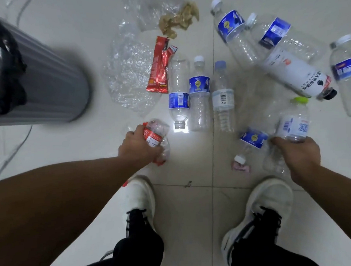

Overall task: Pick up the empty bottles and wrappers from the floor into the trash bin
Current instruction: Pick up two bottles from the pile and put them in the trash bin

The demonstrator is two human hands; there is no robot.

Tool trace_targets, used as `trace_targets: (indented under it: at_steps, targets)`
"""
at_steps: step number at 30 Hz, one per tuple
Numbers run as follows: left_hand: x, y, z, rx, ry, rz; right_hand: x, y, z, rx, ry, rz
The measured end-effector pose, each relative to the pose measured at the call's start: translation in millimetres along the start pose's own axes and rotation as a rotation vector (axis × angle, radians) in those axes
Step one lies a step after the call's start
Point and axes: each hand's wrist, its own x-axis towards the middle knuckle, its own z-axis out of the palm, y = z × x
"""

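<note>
Your left hand (139, 148) grips a red-label bottle (156, 140); your right hand (297, 156) holds a green-cap bottle (293, 123). Nearly everything remains: many bottles, wrappers (160, 66), none visibly binned in the bin (44, 87).

Pale glossy tiles with thin grout lines are making up the floor (196, 224). A grey ribbed trash bin (50, 89) with a black liner is standing on it at the left. Crumpled clear plastic sheets (128, 74) are lying in the middle, with a red wrapper (159, 68) resting on their edge and a tan crumpled wrapper (179, 19) beyond. Three clear bottles (199, 96) are lying side by side, with several more bottles (268, 51) scattered to the right. Two white shoes (139, 198) are standing near the bottom.
</note>
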Motion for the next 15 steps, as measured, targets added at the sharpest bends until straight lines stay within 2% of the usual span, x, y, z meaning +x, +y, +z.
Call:
trace_targets:
  at_steps: [3,6,9,15]
  targets:
    - [-11.3,0.4,-14.1,0.072,-0.007,-0.007,-18.7,-5.9,-12.5,0.047,0.047,0.045]
    - [-29.9,0.1,-27.7,0.11,0.038,-0.01,-41.5,-11.4,-32.2,0.038,0.024,0.035]
    - [-50.5,-2.4,-36.2,0.09,0.017,-0.024,-67.9,-13.1,-48.5,0.012,0.008,0.004]
    - [-94.7,5.6,-46.4,0.056,-0.053,0.107,-112.1,-20.4,-65.2,0.014,-0.051,-0.006]
